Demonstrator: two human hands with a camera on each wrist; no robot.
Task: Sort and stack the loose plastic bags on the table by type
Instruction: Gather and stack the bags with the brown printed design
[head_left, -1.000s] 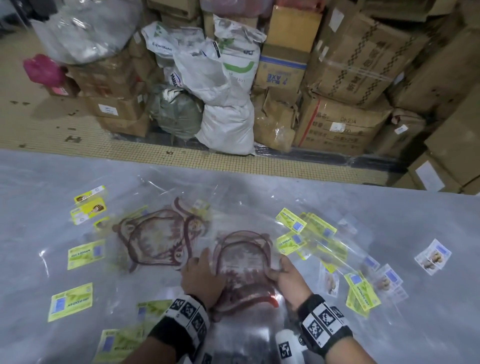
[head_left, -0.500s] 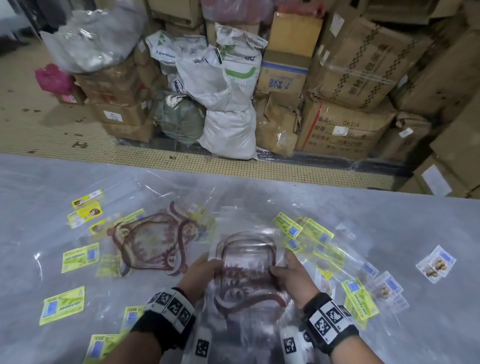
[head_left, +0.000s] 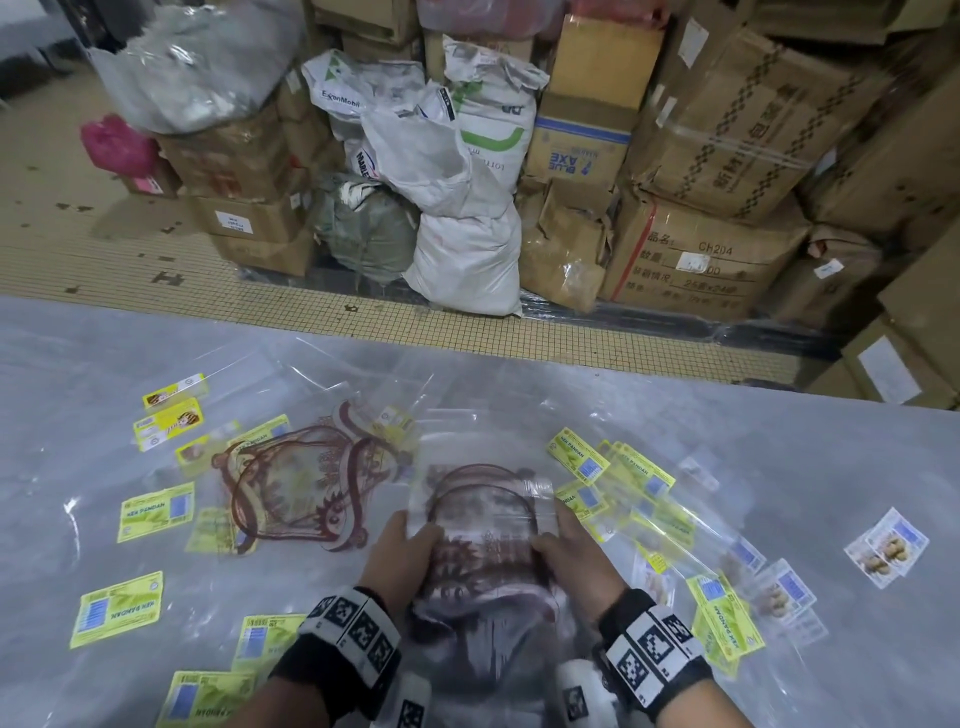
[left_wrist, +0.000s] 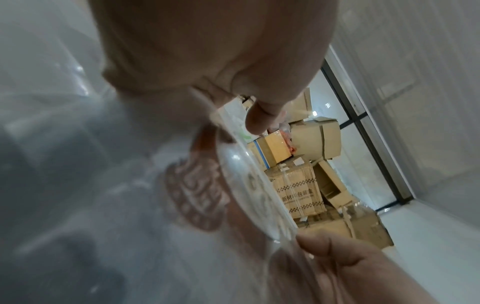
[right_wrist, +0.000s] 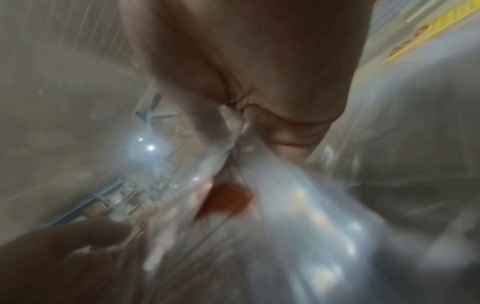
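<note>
Covering table (head_left: 779, 467): plastic; cartons (head_left: 737, 156) behind

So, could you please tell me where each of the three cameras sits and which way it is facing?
Head: worn on the head, looking forward and down at the table; shows the left hand and right hand gripping the stack of brown-printed bags, with cardboard boxes beyond.
Left wrist: looks along the left hand's thumb toward those boxes.
Right wrist: looks along the right hand; blurred.
Shared: both wrist views show the held bags and the opposite hand.
</note>
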